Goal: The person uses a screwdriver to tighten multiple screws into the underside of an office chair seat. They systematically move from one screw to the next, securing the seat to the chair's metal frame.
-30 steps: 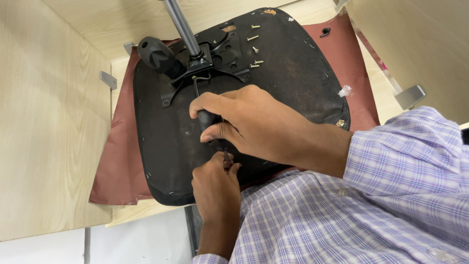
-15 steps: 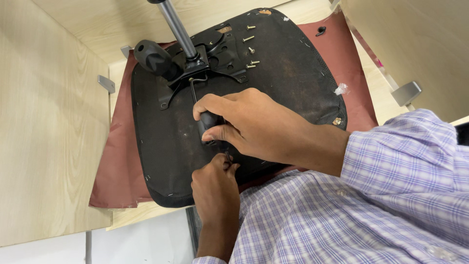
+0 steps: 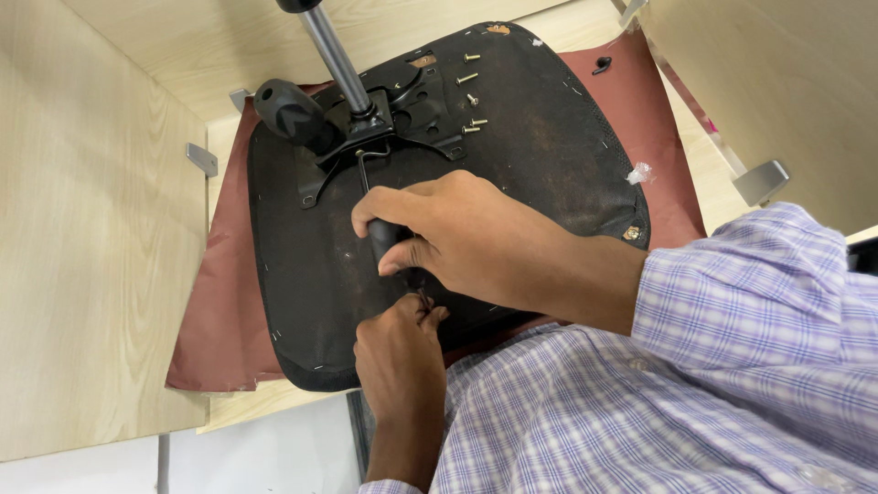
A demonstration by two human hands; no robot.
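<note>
The black handle point(image 3: 389, 240) of the stiff, thin hex key point(image 3: 364, 170) was gripped firmly by the right hand point(image 3: 457, 233) above the seat base point(image 3: 549, 137), while something small, not recognisable, was pinched by the left hand point(image 3: 401, 352).

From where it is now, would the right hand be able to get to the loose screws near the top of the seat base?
Probably yes. The right hand grips a black tool handle, so it isn't free, but the loose screws lie uncovered on the black seat base just beyond it, with nothing between; the metal post stands off to the side.

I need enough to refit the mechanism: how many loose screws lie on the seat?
5 screws on the seat, right of the mechanism. Hands may hide more.
</note>
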